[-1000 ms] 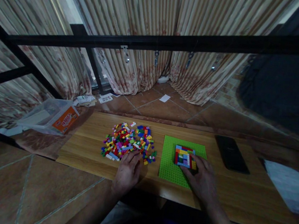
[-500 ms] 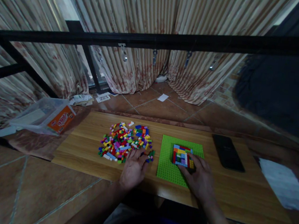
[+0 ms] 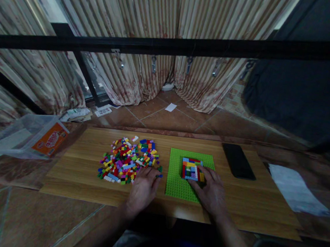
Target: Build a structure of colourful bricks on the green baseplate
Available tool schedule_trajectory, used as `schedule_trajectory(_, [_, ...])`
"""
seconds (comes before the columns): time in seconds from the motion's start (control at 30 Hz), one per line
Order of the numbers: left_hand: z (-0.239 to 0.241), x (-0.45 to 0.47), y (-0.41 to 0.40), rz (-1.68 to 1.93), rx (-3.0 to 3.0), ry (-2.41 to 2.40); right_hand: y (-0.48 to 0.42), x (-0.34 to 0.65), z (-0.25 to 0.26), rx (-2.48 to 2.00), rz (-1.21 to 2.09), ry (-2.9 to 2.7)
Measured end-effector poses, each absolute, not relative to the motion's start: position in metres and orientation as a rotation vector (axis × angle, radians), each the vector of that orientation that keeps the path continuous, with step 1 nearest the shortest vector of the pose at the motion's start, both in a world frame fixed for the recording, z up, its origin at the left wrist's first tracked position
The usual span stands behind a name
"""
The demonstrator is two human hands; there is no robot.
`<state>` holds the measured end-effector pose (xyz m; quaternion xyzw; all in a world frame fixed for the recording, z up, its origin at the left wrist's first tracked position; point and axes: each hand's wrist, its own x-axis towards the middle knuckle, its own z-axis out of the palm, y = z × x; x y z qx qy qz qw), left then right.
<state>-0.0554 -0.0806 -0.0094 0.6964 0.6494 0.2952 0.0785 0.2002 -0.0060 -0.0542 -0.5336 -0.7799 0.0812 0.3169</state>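
Loose toy bricks (image 3: pixel 128 159) of many colours lie heaped on the left half of the wooden table. My left hand (image 3: pixel 143 188) rests at the near right edge of this heap, its fingers curled down among the bricks. A few green and blue bricks show beside its thumb; whatever the fingertips pinch is hidden. On a green studded baseplate (image 3: pixel 173 185) sits a small multicoloured brick build (image 3: pixel 190 170), roughly square. My right hand (image 3: pixel 212 191) grips the build's right side, thumb at the near edge and fingers over the far right corner.
A black phone (image 3: pixel 238 161) lies right of the baseplate, with white paper (image 3: pixel 296 188) beyond the table's right end. To the left stands a clear plastic box (image 3: pixel 19 133) with an orange label. A black metal bar (image 3: pixel 173 45) crosses in front of striped curtains (image 3: pixel 152 16).
The whole view has swung right, so everything appears further left. My left hand stays by the heap with its fingers drawn in slightly. My right hand keeps its grip on the build.
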Motion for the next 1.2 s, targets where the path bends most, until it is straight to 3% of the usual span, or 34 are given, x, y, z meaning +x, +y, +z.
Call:
schedule_trajectory(0.5, [0.014,0.022,-0.005,0.397,2.326,1.709,-0.007,0.198,-0.050,-1.407,0.228,-2.043])
schedule_trajectory(1.2, [0.025,0.036,0.000,0.222,2.438,1.702,-0.008,0.197,-0.047,-1.415,0.234,-2.046])
